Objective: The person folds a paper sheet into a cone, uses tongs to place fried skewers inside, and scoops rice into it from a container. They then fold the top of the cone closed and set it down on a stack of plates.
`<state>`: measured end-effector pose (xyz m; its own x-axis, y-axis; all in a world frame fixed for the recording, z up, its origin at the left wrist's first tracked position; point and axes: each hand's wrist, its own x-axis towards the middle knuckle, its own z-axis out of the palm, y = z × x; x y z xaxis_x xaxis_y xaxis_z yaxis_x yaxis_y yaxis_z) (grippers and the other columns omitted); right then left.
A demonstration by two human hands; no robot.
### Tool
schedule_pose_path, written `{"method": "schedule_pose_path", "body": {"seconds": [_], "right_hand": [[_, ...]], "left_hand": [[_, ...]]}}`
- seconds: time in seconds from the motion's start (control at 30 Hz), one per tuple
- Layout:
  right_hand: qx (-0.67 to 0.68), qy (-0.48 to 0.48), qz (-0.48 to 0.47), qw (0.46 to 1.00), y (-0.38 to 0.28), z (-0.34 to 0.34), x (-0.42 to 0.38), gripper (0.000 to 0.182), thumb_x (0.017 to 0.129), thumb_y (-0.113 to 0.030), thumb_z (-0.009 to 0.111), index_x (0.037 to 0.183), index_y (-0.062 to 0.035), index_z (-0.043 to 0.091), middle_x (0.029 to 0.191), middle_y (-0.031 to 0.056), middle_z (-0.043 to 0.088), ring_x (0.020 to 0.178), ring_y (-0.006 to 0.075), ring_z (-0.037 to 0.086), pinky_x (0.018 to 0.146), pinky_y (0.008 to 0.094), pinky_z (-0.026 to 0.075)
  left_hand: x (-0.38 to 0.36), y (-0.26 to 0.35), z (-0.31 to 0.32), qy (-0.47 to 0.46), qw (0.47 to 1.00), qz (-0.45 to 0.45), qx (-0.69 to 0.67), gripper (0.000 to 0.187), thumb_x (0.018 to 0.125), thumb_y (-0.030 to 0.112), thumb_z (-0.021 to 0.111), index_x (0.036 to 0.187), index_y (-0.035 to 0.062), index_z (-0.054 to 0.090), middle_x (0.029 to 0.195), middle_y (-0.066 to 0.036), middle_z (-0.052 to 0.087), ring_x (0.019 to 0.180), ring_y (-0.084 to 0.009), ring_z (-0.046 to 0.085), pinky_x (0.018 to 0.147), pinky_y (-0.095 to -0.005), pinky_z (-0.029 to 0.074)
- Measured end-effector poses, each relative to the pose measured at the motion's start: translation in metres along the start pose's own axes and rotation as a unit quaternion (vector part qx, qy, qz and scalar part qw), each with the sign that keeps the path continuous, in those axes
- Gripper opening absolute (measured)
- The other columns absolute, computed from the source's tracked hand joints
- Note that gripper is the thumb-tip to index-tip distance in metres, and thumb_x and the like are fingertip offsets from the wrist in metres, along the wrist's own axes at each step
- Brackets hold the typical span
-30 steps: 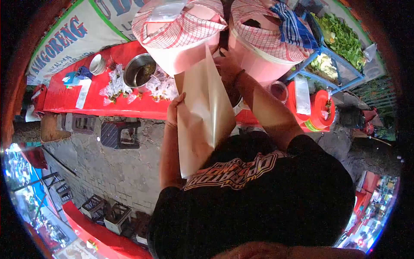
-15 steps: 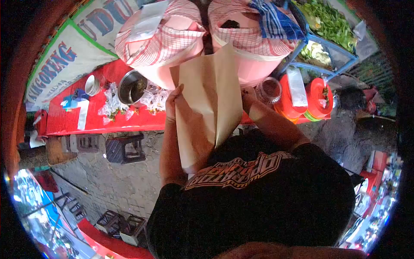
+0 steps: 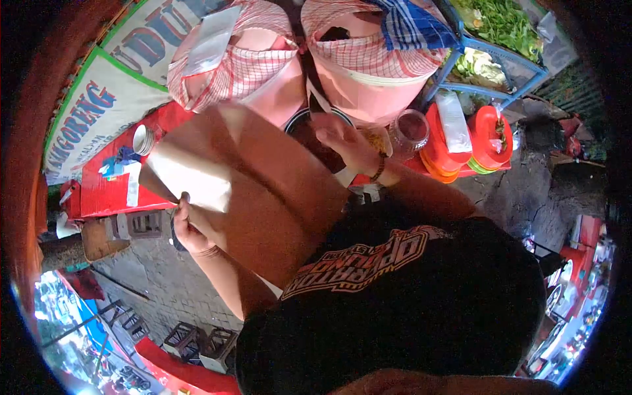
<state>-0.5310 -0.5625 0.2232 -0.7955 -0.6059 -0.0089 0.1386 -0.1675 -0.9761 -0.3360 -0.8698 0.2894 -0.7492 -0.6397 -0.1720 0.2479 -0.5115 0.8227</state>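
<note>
Brown wrapping paper slants across the space in front of our black printed shirt, its upper part over the red table and its lower part close to the shirt. Our left hand pinches the left edge of the sheet, with the thumb showing on top. Our right hand, with a dark wristband below it, is above a round, dark-rimmed vessel; its fingers are partly curled, and we cannot tell whether they grip anything. The paper and hand hide much of that vessel, so we cannot make out what is in it.

Beyond it we have two large pink tubs side by side, both draped with red-and-white checked cloths. A clear plastic packet lies on the left one; on the right one, a blue-and-white cloth hangs beside a gap in the checked cover, where something dark shows.

Just right of our right hand stands a transparent jar, its reddish contents unclear. Next come two stacks of plates, orange-red on top: the nearer stack bears a long plastic packet, the farther one a small packet. Behind them, a blue-framed case holds leafy greens above and pale cut vegetables below. White bowls sit nested at the left.
</note>
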Motion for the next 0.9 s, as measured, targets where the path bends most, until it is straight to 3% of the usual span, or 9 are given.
{"method": "schedule_pose_path", "body": {"seconds": [0.2, 0.37, 0.4, 0.5, 0.7, 0.73, 0.8, 0.87, 0.9], "right_hand": [[0.374, -0.175, 0.108, 0.904, -0.035, 0.035, 0.016, 0.06, 0.096, -0.029, 0.061, 0.144, -0.0042, 0.036, 0.125, 0.0082, 0.059, 0.115, 0.018, 0.056, 0.098, 0.0353, 0.044], [0.049, -0.081, -0.15, 0.984, -0.063, 0.026, 0.012, 0.044, 0.085, -0.011, 0.073, 0.122, -0.0004, 0.053, 0.099, 0.0061, 0.063, 0.092, 0.0126, 0.059, 0.082, 0.0297, 0.049], [-0.056, -0.013, -0.248, 0.967, -0.077, 0.027, 0.005, 0.041, 0.085, -0.013, 0.072, 0.119, 0.0005, 0.054, 0.099, 0.0057, 0.062, 0.092, 0.0119, 0.059, 0.081, 0.0294, 0.049], [-0.117, 0.056, -0.339, 0.932, -0.098, 0.029, -0.03, 0.035, 0.085, -0.007, 0.067, 0.119, -0.0004, 0.058, 0.099, 0.0107, 0.061, 0.089, 0.0205, 0.061, 0.079, 0.0305, 0.05], [-0.343, 0.027, -0.452, 0.823, -0.113, -0.005, -0.1, 0.045, 0.083, -0.015, 0.068, 0.125, -0.0008, 0.058, 0.1, 0.0167, 0.058, 0.095, 0.0342, 0.06, 0.084, 0.0375, 0.049], [-0.346, 0.035, -0.45, 0.822, -0.117, -0.01, -0.117, 0.045, 0.083, -0.015, 0.068, 0.125, -0.0008, 0.058, 0.1, 0.0167, 0.058, 0.095, 0.0342, 0.06, 0.084, 0.0375, 0.049], [-0.302, 0.007, -0.43, 0.851, -0.129, -0.03, -0.153, 0.057, 0.085, -0.032, 0.069, 0.129, 0.0011, 0.054, 0.109, 0.02, 0.057, 0.102, 0.0363, 0.057, 0.09, 0.0422, 0.047], [-0.294, 0.039, -0.412, 0.862, -0.119, -0.064, -0.177, 0.052, 0.09, -0.028, 0.066, 0.13, 0.0035, 0.053, 0.126, 0.0194, 0.057, 0.12, 0.0328, 0.053, 0.102, 0.0408, 0.039], [-0.253, 0.059, -0.387, 0.885, -0.124, -0.079, -0.194, 0.046, 0.091, -0.027, 0.064, 0.125, 0.0035, 0.056, 0.121, 0.0201, 0.058, 0.114, 0.0344, 0.056, 0.099, 0.042, 0.043]], "left_hand": [[-0.015, 0.021, -0.002, -0.038, 0.962, 0.191, 0.19, 0.036, 0.085, 0.026, 0.06, 0.109, -0.0018, 0.063, 0.119, -0.013, 0.059, 0.111, -0.0273, 0.055, 0.096, -0.0436, 0.043], [-0.059, 0.048, 0.057, -0.065, 0.963, 0.113, 0.237, 0.033, 0.092, 0.013, 0.057, 0.119, -0.0035, 0.05, 0.104, -0.008, 0.057, 0.098, -0.018, 0.054, 0.087, -0.0312, 0.043], [-0.067, 0.039, 0.064, -0.072, 0.967, 0.131, 0.204, 0.019, 0.092, 0.012, 0.057, 0.107, 0.0004, 0.052, 0.077, 0.003, 0.044, 0.069, -0.0068, 0.041, 0.057, -0.0219, 0.031], [-0.087, 0.003, 0.075, -0.212, 0.96, 0.139, 0.12, 0.025, 0.096, 0.015, 0.053, 0.117, 0.0021, 0.051, 0.091, -0.002, 0.052, 0.081, -0.014, 0.051, 0.068, -0.0277, 0.044], [-0.168, -0.078, 0.178, -0.077, 0.787, 0.416, 0.449, 0.045, 0.099, 0.015, 0.046, 0.141, -0.0001, 0.038, 0.132, -0.015, 0.051, 0.119, -0.0255, 0.049, 0.101, -0.0363, 0.039], [-0.185, -0.098, 0.192, -0.084, 0.788, 0.416, 0.447, 0.045, 0.099, 0.015, 0.046, 0.141, -0.0001, 0.038, 0.132, -0.015, 0.051, 0.119, -0.0255, 0.049, 0.101, -0.0363, 0.039], [-0.206, -0.148, 0.208, -0.368, 0.91, 0.056, -0.183, 0.064, 0.096, 0.041, 0.055, 0.144, 0.003, 0.036, 0.139, -0.017, 0.045, 0.125, -0.0273, 0.044, 0.108, -0.0385, 0.033], [-0.159, -0.229, 0.145, -0.3, 0.945, -0.125, 0.036, 0.107, 0.084, 0.084, 0.028, 0.148, -0.0024, 0.026, 0.153, -0.022, 0.027, 0.138, -0.0286, 0.028, 0.117, -0.0399, 0.017], [-0.195, -0.207, 0.205, -0.345, 0.932, 0.02, 0.105, 0.114, 0.08, 0.087, 0.02, 0.15, -0.0031, 0.02, 0.155, -0.022, 0.021, 0.141, -0.029, 0.022, 0.118, -0.0403, 0.013]]}}
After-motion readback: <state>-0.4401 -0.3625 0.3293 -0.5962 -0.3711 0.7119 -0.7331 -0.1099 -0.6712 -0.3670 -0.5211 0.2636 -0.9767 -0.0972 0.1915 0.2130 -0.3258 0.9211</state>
